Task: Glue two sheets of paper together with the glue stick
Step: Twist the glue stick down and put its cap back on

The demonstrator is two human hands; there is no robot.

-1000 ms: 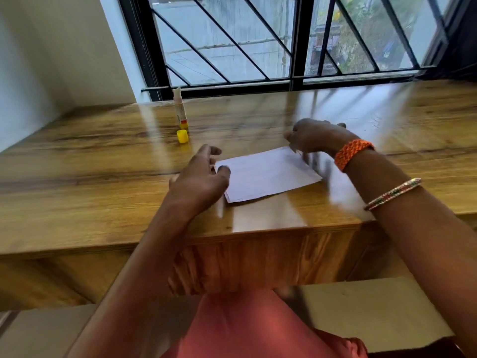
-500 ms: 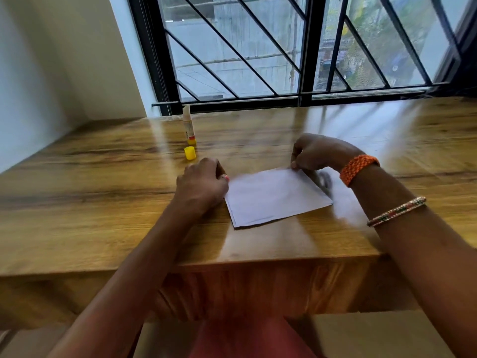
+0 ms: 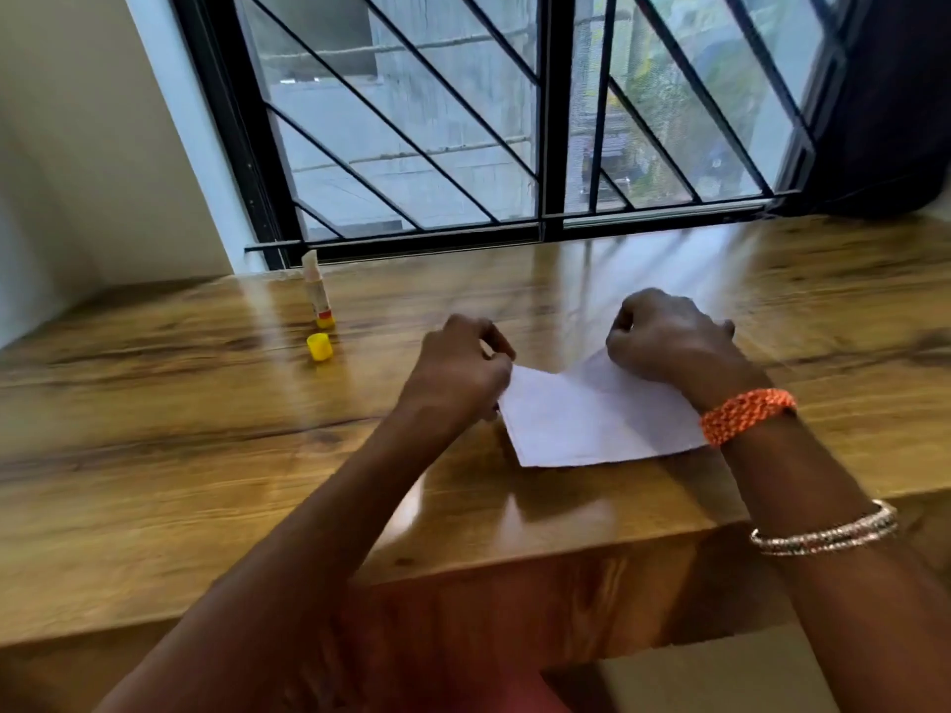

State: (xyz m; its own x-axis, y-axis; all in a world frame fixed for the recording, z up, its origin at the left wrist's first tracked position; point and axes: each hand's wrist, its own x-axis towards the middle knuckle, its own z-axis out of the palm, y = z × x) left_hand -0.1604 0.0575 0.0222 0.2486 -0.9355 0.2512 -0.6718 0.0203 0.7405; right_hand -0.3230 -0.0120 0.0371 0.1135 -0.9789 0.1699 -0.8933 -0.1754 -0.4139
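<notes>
Head camera: a person seated at a glossy wooden table (image 3: 154, 455) works a white paper (image 3: 592, 419) lying right of centre in the frame, near the table's front edge. The left hand (image 3: 458, 373) has its fingers curled in, pinching the paper's upper-left corner; the right hand (image 3: 664, 342) is likewise curled over the upper-right corner, knuckles up, with the far edge of the sheet raised between the two hands and sagging in a shallow V. Whether one sheet or two is being lifted cannot be told from this blurred view. Half a second earlier the paper lay flat, the left hand resting as a loose fist beside its left edge and the right pressing at its far corner; a second ago the left fingers were spread. Both hands now sit higher over the sheet and closer together. The glue stick (image 3: 316, 295) stands upright and uncapped in the upper left of the frame, near the black barred window (image 3: 514, 120), with its yellow cap (image 3: 320, 347) on the table just in front of it; both hold the same spot as before, well apart from the paper. An orange braided band (image 3: 746, 414) circles the right wrist, and thin bangles (image 3: 823, 535) sit lower on that forearm.
</notes>
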